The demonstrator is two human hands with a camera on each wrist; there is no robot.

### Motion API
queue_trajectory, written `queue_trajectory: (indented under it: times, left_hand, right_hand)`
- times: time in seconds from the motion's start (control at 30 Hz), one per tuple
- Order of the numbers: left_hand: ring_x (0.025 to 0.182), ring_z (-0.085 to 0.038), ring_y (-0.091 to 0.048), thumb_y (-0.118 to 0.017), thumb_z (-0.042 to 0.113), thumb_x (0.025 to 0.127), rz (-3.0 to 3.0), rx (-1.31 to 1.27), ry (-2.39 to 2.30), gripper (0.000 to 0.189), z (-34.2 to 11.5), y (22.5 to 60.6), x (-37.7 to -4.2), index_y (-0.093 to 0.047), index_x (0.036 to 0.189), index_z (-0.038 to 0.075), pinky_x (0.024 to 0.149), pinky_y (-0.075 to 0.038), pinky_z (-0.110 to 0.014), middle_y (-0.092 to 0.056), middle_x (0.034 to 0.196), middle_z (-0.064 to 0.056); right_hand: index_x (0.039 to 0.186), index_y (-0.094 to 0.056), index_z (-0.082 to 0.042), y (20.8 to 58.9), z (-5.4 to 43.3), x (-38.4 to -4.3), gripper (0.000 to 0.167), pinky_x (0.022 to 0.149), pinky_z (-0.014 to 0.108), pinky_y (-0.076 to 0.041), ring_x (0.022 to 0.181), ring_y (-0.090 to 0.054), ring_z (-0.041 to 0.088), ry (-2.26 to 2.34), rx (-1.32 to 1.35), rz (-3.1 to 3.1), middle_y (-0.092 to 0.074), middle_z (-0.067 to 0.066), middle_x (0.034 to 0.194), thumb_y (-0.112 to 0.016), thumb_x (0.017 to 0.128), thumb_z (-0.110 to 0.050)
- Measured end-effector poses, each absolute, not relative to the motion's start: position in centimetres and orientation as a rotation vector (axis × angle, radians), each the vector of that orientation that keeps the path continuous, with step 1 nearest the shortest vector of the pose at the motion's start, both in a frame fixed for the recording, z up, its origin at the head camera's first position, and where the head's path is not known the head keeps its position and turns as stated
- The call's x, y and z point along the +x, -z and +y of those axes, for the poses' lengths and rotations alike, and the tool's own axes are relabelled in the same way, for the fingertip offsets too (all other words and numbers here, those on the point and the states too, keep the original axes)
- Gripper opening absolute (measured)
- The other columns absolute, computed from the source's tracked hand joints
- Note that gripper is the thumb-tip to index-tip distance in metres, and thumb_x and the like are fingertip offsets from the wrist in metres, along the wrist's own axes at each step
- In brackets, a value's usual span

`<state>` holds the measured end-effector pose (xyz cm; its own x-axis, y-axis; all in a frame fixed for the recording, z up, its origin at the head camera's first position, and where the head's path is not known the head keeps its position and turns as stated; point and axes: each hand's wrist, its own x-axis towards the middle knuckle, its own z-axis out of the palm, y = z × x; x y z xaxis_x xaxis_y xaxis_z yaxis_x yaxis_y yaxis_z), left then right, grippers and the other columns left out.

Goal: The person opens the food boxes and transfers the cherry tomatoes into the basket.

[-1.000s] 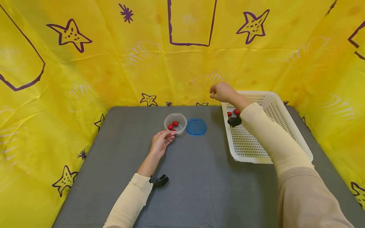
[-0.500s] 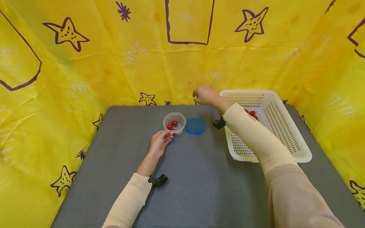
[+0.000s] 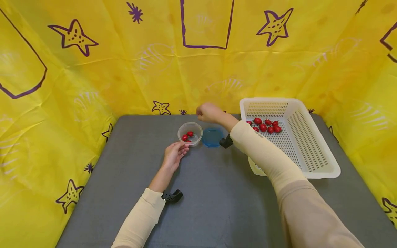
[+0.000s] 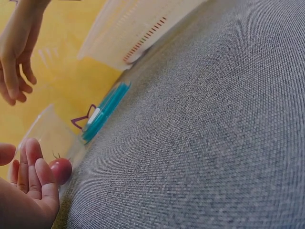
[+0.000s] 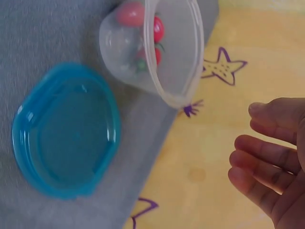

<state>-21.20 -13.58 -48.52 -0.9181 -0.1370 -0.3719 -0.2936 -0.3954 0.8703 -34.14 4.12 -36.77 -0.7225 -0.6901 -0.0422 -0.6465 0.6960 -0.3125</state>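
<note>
A clear plastic container [image 3: 197, 140] with a few cherry tomatoes [image 3: 190, 133] inside stands on the grey table. At its near left rim, my left hand [image 3: 173, 156] pinches the edge between thumb and fingers. Beside the container lies its blue lid [image 3: 212, 137]. My right hand [image 3: 209, 112] is in the air behind the lid, to the right of the container. In the right wrist view, the right hand's fingers [image 5: 259, 164] are loosely bent, with nothing visible between them and the thumb.
A white perforated basket [image 3: 313, 144] occupies the right side of the table, with several cherry tomatoes [image 3: 263, 127] near its back left. My right forearm crosses its left part. A yellow patterned cloth [image 3: 198, 79] hangs behind and at both sides.
My right hand has moved left from above the basket's back left corner toward the container, lowering lately. More tomatoes in the basket are uncovered. The left hand stays at the container.
</note>
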Motion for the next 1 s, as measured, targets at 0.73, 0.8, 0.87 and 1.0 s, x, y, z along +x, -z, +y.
queue_trajectory:
  times: [0.73,0.8,0.87,1.0]
  left_hand:
    - [0.063,-0.006,-0.064,-0.055,0.009,0.097,1.659,-0.585,-2.493,0.007,-13.7,48.7,-21.2,-0.058,0.091,0.007,0.066,-0.051,-0.02,-0.069,0.069,0.006]
    - [0.063,-0.006,-0.064,-0.055,0.008,0.097,1.658,-0.585,-2.496,0.009,-13.8,48.8,-21.3,-0.058,0.089,0.008,0.065,-0.051,-0.02,-0.069,0.069,0.006]
    - [0.063,-0.006,-0.064,-0.055,0.008,0.096,1.661,-0.58,-2.498,0.009,-13.8,48.8,-21.3,-0.058,0.088,0.009,0.065,-0.05,-0.02,-0.069,0.069,0.006]
    - [0.064,-0.005,-0.064,-0.055,0.009,0.096,1.671,-0.567,-2.493,0.007,-13.8,48.8,-21.3,-0.057,0.09,0.009,0.066,-0.051,-0.02,-0.069,0.069,0.007]
  right_hand:
    - [0.112,-0.069,-0.002,42.0,-0.4,-32.3,0.025,0.091,0.036,-0.052,0.098,-0.064,0.026,0.428,-1.071,2.665,-0.071,0.012,0.109,-0.061,0.092,-0.013]
    - [0.112,-0.069,-0.002,42.4,-0.7,-32.2,0.025,0.092,0.036,-0.052,0.1,-0.065,0.027,0.428,-1.072,2.659,-0.071,0.013,0.11,-0.061,0.092,-0.013]
    - [0.111,-0.07,-0.002,42.8,-0.9,-32.0,0.023,0.092,0.037,-0.052,0.101,-0.066,0.028,0.395,-1.093,2.668,-0.071,0.012,0.11,-0.061,0.092,-0.012]
    - [0.1,-0.071,-0.003,43.5,-1.2,-31.7,0.017,0.09,0.038,-0.051,0.093,-0.064,0.027,0.258,-1.14,2.706,-0.071,0.011,0.1,-0.058,0.09,-0.009]
